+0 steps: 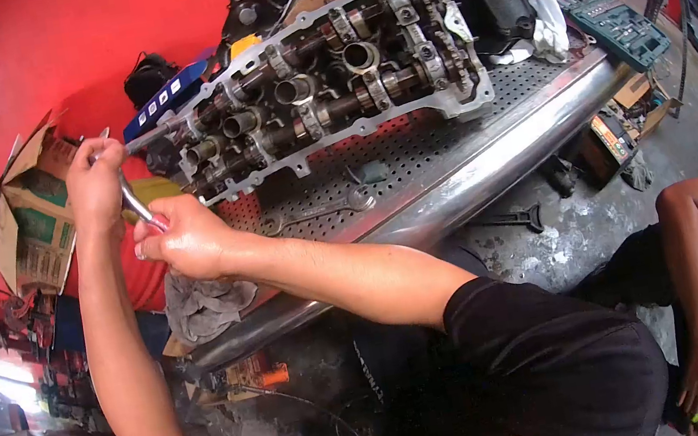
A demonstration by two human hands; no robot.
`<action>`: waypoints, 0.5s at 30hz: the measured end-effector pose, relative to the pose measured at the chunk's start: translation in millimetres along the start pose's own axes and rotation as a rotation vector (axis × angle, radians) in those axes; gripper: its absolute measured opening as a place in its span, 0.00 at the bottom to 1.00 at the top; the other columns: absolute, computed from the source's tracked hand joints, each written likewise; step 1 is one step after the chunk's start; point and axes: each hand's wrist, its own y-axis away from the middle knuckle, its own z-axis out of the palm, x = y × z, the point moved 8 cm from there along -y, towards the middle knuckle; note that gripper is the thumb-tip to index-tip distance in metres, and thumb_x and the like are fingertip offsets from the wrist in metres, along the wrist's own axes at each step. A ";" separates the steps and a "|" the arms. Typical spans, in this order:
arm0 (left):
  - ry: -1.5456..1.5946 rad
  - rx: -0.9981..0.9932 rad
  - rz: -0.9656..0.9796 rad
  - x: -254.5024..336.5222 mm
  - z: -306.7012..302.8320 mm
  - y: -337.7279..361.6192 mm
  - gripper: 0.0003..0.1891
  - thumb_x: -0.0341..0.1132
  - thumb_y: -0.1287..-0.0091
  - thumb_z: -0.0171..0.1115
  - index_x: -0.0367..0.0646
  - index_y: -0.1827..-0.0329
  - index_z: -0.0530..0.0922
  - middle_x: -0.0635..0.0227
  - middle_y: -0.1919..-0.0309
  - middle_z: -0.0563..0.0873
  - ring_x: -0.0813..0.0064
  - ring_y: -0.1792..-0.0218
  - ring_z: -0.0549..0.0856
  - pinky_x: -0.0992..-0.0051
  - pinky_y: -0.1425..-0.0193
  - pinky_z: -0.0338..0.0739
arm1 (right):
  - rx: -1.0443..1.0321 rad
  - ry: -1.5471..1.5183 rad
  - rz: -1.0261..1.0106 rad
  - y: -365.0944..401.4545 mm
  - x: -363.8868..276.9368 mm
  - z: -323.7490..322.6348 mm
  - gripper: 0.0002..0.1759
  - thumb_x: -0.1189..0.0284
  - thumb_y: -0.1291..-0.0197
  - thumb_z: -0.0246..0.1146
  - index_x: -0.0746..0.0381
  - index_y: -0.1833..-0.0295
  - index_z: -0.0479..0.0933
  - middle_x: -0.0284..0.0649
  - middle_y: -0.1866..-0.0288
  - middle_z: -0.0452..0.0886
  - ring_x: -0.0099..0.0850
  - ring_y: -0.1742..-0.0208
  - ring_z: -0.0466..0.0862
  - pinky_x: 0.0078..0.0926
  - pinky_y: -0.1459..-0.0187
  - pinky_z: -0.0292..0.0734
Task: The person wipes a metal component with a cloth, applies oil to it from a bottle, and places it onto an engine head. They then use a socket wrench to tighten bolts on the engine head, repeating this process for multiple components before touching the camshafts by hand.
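A cylinder head (374,117) with exposed camshafts and round tubes lies on a perforated metal bench (408,132). My left hand (95,179) is closed around the head end of a chrome ratchet wrench (133,200), at the left end of the cylinder head. From that hand a straight extension bar (152,137) runs toward the casting; where its far tip meets it, I cannot make out. Lower down, my right hand (185,238) grips the ratchet's handle end, where a bit of red shows. A combination wrench (321,212) rests on the bench beyond my right wrist.
A grey rag (209,307) hangs at the bench's rounded front edge. Cardboard boxes (41,210) stand at left, and a green tool case (607,12) sits at the far right end. Another person's arm (693,284) is at right. A battery (611,141) is on the floor.
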 end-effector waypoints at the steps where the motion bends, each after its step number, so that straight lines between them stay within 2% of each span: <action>1: -0.002 0.011 -0.009 0.0 -1.1 0.4 0.05 0.32 0.39 0.59 0.41 0.63 0.80 0.76 0.74 0.76 0.85 0.76 0.72 0.81 0.73 0.65 | 0.012 -0.030 -0.024 -0.9 1.2 1.5 0.10 0.76 0.46 0.68 0.63 0.60 0.75 0.33 0.74 0.76 0.21 0.79 0.74 0.25 0.78 0.69; 3: -0.005 0.031 -0.024 1.6 0.9 1.0 0.05 0.31 0.39 0.59 0.41 0.63 0.81 0.76 0.74 0.76 0.85 0.75 0.72 0.81 0.72 0.66 | 0.040 -0.089 -0.071 -4.0 3.8 1.0 0.08 0.77 0.46 0.68 0.63 0.62 0.74 0.30 0.76 0.75 0.18 0.80 0.71 0.22 0.80 0.65; 4: -0.039 0.032 0.009 -0.4 0.2 -3.9 0.06 0.31 0.39 0.60 0.41 0.63 0.81 0.76 0.73 0.76 0.84 0.74 0.71 0.80 0.71 0.66 | 0.051 -0.034 -0.130 -3.8 1.5 0.2 0.08 0.78 0.45 0.67 0.62 0.64 0.73 0.30 0.76 0.74 0.18 0.80 0.71 0.21 0.80 0.65; 7: -0.168 -0.036 0.117 7.0 0.1 -2.0 0.07 0.32 0.40 0.62 0.39 0.63 0.82 0.77 0.74 0.76 0.83 0.73 0.72 0.78 0.71 0.66 | 0.065 -0.195 -0.189 -8.2 22.8 8.1 0.09 0.79 0.45 0.67 0.61 0.62 0.72 0.30 0.75 0.73 0.18 0.80 0.71 0.20 0.81 0.65; 9: -0.165 0.008 0.104 12.7 -0.8 5.0 0.06 0.31 0.41 0.62 0.40 0.64 0.82 0.77 0.74 0.76 0.83 0.73 0.72 0.78 0.70 0.67 | 0.053 -0.276 -0.152 -6.7 23.7 13.4 0.09 0.79 0.44 0.66 0.60 0.62 0.72 0.29 0.75 0.73 0.17 0.80 0.70 0.19 0.81 0.64; 10: -0.188 0.018 0.100 11.9 -2.9 3.3 0.06 0.31 0.41 0.62 0.40 0.63 0.82 0.76 0.74 0.77 0.83 0.73 0.72 0.78 0.71 0.66 | 0.072 -0.298 -0.120 -4.0 22.0 12.1 0.09 0.80 0.45 0.67 0.63 0.65 0.72 0.31 0.77 0.72 0.18 0.82 0.68 0.22 0.80 0.64; 11: -0.204 0.015 0.096 9.8 -0.7 1.2 0.06 0.31 0.41 0.62 0.40 0.63 0.82 0.76 0.74 0.77 0.83 0.73 0.72 0.78 0.71 0.66 | 0.070 -0.285 -0.128 -3.3 20.1 14.4 0.09 0.80 0.45 0.67 0.63 0.64 0.72 0.31 0.77 0.72 0.18 0.81 0.69 0.21 0.79 0.65; 13: -0.187 0.029 0.139 9.8 -2.4 -1.1 0.09 0.32 0.44 0.65 0.38 0.64 0.84 0.70 0.75 0.81 0.79 0.72 0.77 0.75 0.65 0.72 | 0.089 -0.257 -0.139 -2.1 22.3 12.0 0.10 0.80 0.45 0.68 0.63 0.63 0.72 0.31 0.76 0.73 0.18 0.79 0.72 0.21 0.77 0.66; 14: -0.160 -0.035 0.042 4.6 -1.4 -1.1 0.09 0.32 0.44 0.65 0.37 0.64 0.83 0.71 0.75 0.82 0.80 0.71 0.78 0.76 0.65 0.72 | 0.114 -0.184 -0.246 -1.4 21.9 11.7 0.10 0.74 0.41 0.68 0.64 0.58 0.74 0.34 0.76 0.75 0.24 0.76 0.75 0.24 0.71 0.72; 15: -0.146 -0.015 0.093 -2.2 -3.3 -4.2 0.09 0.32 0.44 0.65 0.37 0.64 0.84 0.71 0.74 0.82 0.81 0.72 0.78 0.77 0.66 0.72 | 0.117 -0.104 -0.244 0.4 23.6 9.8 0.13 0.71 0.40 0.67 0.64 0.54 0.74 0.34 0.73 0.75 0.23 0.74 0.75 0.24 0.71 0.72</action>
